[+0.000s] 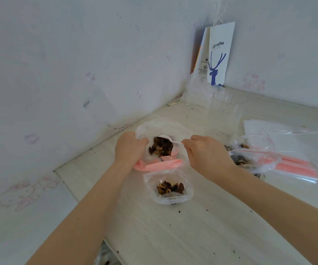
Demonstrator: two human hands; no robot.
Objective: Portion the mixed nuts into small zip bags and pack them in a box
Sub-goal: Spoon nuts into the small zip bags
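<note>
Currently left hand (129, 148) and right hand (206, 155) each grip an opposite edge of the big nut bag (154, 127), mouth spread open. Part-filled small zip bag (168, 188) sits on desk (192, 236) just nearer the person; filled bags (250, 159) lie at right.

You have one large nut bag (154, 124), three filled zip bags (near zip bag (168, 196), right zip bag (265, 161), back zip bag (253, 140)), one empty-bag stack (297, 148), one clear cup (229, 111) and two paper bags (219, 54).

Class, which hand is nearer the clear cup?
Right. The right hand is just in front of the cup; the left hand is across the nut bag.
</note>
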